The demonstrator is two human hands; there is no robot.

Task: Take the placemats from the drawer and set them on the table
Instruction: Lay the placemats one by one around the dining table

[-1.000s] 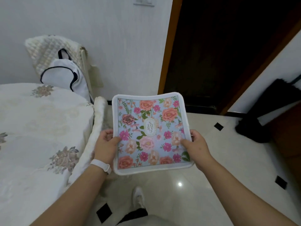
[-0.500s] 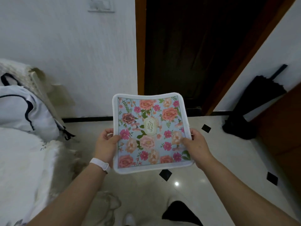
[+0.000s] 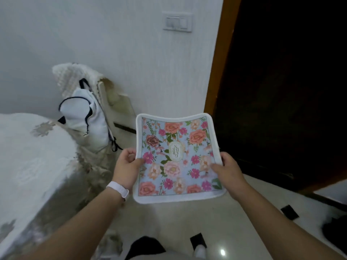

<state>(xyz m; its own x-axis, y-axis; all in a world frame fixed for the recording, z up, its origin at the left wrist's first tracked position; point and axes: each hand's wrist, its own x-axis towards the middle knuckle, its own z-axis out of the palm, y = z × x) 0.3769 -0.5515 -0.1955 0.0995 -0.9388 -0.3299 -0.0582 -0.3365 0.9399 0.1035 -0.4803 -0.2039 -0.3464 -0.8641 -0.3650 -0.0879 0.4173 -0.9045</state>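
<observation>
Beside table (image 3: pixel 28 166), left hand (image 3: pixel 125 169), right hand (image 3: pixel 228 172) gripping placemat (image 3: pixel 177 158) edges

I am swinging my view back leftward: the table (image 3: pixel 28 156) with its white floral cloth is coming back into sight at my left, along with the chair (image 3: pixel 105 102) and its white bag (image 3: pixel 82 117). The dark doorway (image 3: pixel 281 91) is sliding rightward, and the black umbrella is dropping out of view.

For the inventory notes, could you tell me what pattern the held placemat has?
Pink and orange flowers on pale blue, white border; the placemat shows best in the head view.
</observation>
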